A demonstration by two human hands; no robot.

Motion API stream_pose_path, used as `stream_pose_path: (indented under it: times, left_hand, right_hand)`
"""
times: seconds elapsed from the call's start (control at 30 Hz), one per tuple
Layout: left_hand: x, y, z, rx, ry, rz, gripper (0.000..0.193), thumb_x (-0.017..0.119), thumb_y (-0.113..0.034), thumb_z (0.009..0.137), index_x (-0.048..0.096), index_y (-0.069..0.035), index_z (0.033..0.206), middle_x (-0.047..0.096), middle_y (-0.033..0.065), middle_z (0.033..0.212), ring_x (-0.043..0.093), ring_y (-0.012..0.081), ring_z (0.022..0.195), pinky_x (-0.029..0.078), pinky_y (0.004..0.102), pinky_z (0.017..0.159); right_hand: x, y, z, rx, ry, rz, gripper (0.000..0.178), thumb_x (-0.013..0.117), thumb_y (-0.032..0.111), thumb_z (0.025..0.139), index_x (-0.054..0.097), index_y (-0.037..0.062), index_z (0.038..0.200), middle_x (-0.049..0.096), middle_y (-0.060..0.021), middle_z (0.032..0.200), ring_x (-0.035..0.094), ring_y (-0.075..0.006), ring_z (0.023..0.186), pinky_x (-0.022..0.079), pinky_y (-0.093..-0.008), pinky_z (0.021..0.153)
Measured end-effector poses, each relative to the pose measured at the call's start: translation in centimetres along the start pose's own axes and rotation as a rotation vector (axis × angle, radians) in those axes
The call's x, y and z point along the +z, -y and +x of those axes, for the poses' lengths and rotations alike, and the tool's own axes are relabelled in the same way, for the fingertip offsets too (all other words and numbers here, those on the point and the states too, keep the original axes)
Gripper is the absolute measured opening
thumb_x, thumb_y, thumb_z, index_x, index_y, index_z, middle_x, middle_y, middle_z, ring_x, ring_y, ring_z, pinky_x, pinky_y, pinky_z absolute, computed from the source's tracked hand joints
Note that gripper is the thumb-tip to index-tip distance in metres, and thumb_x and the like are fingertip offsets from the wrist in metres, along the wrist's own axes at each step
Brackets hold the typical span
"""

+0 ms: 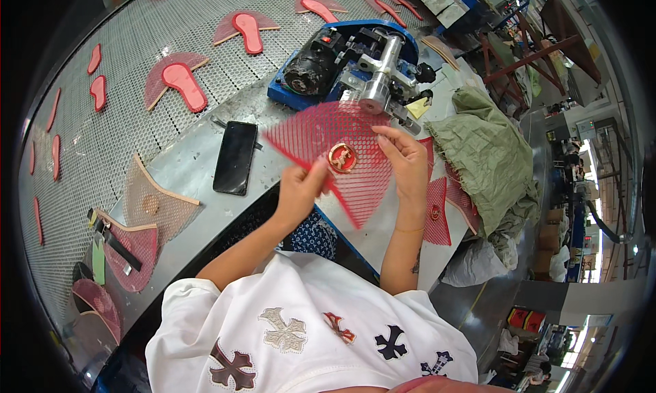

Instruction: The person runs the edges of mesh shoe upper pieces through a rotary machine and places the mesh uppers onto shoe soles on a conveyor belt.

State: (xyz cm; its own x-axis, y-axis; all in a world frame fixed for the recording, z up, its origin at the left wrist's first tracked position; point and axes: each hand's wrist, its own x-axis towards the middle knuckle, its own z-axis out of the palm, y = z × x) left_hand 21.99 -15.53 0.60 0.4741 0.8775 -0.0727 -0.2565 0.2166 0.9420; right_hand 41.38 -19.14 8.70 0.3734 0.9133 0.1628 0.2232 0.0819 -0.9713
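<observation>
Both left hand (298, 192) and right hand (404, 159) pinch a red, fan-shaped mesh panel (372, 191) with a round, gold-rimmed emblem (342, 158), and light, even tension, I'd say, prevents puckering.

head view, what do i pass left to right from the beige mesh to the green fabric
Beige curved mesh piece, black rectangular phone, left hand, gold-rimmed round red emblem on red mesh piece, right hand, crumpled green woven fabric.
</observation>
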Motion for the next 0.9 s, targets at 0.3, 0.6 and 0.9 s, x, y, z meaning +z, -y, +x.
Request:
stream_pose_path:
  times: [0.3, 0.6, 0.9]
  left_hand:
    - [5.0, 3.0, -1.4, -0.146, 0.282, -0.241, 0.057, 0.032, -0.045, 0.102, 0.059, -0.006, 0.069, 0.055, 0.0031, 0.058, 0.048, 0.0097, 0.049, 0.037, 0.0229, 0.048]
    - [5.7, 1.5, -0.3, -0.352, 0.079, -0.747, 0.055, 0.028, -0.046, 0.102, 0.053, -0.007, 0.073, 0.054, 0.0073, 0.059, 0.044, 0.0130, 0.048, 0.037, 0.0264, 0.051]
    - [-13.1, -3.2, 0.2, 0.126, -0.471, -0.749, 0.022, 0.050, -0.017, 0.096, 0.059, -0.005, 0.112, 0.065, 0.0099, 0.108, 0.060, 0.0204, 0.099, 0.048, 0.0418, 0.087]
  right_hand:
    - [-5.5, 0.9, -1.8, 0.071, -0.076, -0.099, 0.035, 0.064, 0.002, 0.086, 0.063, 0.0003, 0.121, 0.065, -0.0038, 0.081, 0.058, -0.0076, 0.068, 0.046, -0.0201, 0.062]
    - [-3.7, -4.7, -6.4, 0.222, -0.151, 0.024, 0.026, 0.060, 0.006, 0.089, 0.062, -0.0047, 0.112, 0.065, -0.0086, 0.075, 0.059, -0.0111, 0.062, 0.048, -0.0233, 0.060]
    - [4.6, -11.9, -9.4, 0.319, -0.037, 0.046, 0.019, 0.054, 0.008, 0.094, 0.065, -0.0021, 0.107, 0.064, -0.0070, 0.072, 0.056, -0.0085, 0.058, 0.045, -0.0222, 0.054]
